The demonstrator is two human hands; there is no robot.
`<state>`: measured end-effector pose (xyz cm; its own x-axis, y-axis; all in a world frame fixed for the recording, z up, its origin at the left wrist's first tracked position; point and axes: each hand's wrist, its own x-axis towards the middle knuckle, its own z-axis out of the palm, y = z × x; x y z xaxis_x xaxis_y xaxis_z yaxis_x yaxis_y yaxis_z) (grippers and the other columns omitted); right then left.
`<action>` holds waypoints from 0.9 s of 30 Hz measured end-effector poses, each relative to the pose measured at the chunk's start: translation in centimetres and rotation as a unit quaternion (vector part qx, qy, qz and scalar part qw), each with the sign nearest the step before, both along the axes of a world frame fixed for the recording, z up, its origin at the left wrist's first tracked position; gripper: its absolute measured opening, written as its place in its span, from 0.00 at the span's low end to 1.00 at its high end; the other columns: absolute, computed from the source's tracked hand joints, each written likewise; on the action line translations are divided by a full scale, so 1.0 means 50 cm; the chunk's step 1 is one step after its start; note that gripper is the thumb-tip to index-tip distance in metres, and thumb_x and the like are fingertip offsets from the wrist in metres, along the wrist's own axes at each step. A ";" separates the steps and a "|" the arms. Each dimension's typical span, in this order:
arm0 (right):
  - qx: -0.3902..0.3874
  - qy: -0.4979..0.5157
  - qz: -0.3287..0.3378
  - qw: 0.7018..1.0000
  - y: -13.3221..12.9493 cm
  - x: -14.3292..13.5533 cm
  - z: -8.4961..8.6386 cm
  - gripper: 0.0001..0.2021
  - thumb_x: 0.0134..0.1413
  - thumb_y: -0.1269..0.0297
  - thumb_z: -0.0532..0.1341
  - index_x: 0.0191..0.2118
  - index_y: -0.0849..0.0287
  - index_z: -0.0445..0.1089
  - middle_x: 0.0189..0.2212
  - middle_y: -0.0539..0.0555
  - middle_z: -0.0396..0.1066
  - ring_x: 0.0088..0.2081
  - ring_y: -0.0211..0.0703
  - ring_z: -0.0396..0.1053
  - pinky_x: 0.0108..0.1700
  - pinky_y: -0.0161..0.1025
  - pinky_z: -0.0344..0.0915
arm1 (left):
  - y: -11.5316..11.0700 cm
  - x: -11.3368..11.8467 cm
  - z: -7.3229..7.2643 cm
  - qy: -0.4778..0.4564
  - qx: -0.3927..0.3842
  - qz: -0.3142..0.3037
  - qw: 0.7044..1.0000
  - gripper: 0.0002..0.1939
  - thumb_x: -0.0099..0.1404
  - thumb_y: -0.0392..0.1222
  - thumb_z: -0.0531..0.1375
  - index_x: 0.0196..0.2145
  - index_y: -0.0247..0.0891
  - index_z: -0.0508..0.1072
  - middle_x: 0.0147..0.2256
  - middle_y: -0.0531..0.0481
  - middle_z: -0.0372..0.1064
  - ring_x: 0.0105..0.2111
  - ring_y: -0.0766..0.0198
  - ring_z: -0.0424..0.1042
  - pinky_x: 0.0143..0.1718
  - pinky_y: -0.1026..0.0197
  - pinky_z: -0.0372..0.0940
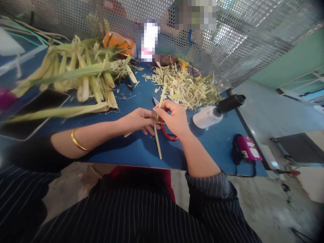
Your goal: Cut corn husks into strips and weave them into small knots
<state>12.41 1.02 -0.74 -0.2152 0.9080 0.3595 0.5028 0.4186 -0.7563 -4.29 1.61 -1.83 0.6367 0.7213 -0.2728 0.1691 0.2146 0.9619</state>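
Note:
A thin pale plant strip stands nearly upright in the view, passing between my two hands above the blue table. My right hand pinches it with thumb and fingers near its upper middle. From the other side my left hand closes on the same strip just below, fingertips meeting those of the right. Under my hands lie scissors with red handles; their blade tip shows beside the strip and the rest is partly hidden. Beyond is a heap of pale shredded trimmings.
Green-white stalks pile up at the left, with one long stalk across a dark flat panel. A white thread cone, a black cone and a magenta box stand right. Perforated metal mesh rises behind.

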 end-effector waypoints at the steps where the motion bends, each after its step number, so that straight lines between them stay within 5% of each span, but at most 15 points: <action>1: 0.000 0.008 0.001 1.000 -0.002 -0.001 0.000 0.09 0.55 0.63 0.62 0.26 0.59 0.68 0.26 0.48 0.70 0.27 0.34 0.64 0.32 0.35 0.62 | 0.000 0.000 -0.001 0.010 0.014 0.012 1.000 0.14 0.59 0.42 0.62 0.43 0.35 0.77 0.39 0.43 0.78 0.29 0.63 0.78 0.24 0.67 0.66; 5: 0.078 0.003 -0.037 0.996 -0.012 -0.003 0.004 0.06 0.57 0.62 0.60 0.31 0.57 0.69 0.25 0.47 0.69 0.26 0.35 0.65 0.33 0.35 0.62 | 0.001 0.001 -0.001 0.023 0.027 0.118 0.992 0.10 0.59 0.43 0.63 0.34 0.33 0.79 0.31 0.43 0.78 0.21 0.67 0.73 0.16 0.70 0.58; 9: 0.214 -0.114 -0.065 0.968 -0.023 -0.007 -0.004 0.06 0.60 0.62 0.57 0.34 0.55 0.68 0.29 0.50 0.73 0.32 0.39 0.69 0.43 0.41 0.63 | 0.009 -0.002 0.001 -0.045 -0.053 0.189 0.980 0.06 0.59 0.39 0.62 0.31 0.33 0.77 0.29 0.44 0.77 0.22 0.66 0.74 0.16 0.69 0.59; 17: 0.312 -0.296 -0.005 0.903 -0.020 -0.014 -0.016 0.10 0.62 0.68 0.54 0.34 0.55 0.71 0.32 0.51 0.76 0.35 0.41 0.70 0.50 0.45 0.58 | 0.022 -0.010 0.013 -0.201 -0.160 0.164 0.952 0.12 0.60 0.36 0.54 0.35 0.30 0.77 0.26 0.44 0.73 0.24 0.65 0.72 0.30 0.64 0.71; 21: 0.336 -0.343 0.014 0.877 -0.020 -0.012 -0.011 0.10 0.62 0.68 0.53 0.35 0.56 0.72 0.34 0.52 0.76 0.37 0.42 0.68 0.53 0.48 0.55 | 0.014 -0.006 0.015 -0.205 -0.126 0.160 0.957 0.07 0.60 0.35 0.59 0.34 0.31 0.77 0.29 0.46 0.73 0.25 0.68 0.72 0.31 0.67 0.69; 27: 0.285 -0.307 0.089 0.904 -0.029 -0.017 -0.013 0.12 0.61 0.55 0.56 0.43 0.54 0.71 0.40 0.53 0.74 0.44 0.47 0.67 0.56 0.50 0.53 | 0.008 -0.005 0.010 -0.183 -0.097 0.170 0.963 0.07 0.60 0.33 0.61 0.36 0.34 0.78 0.31 0.47 0.75 0.28 0.68 0.73 0.27 0.69 0.66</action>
<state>11.57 -0.45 -1.37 -0.6578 0.5443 0.5206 0.6403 0.7681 0.0061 -4.55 2.03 -1.31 0.4508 0.8637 -0.2256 -0.2851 0.3788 0.8805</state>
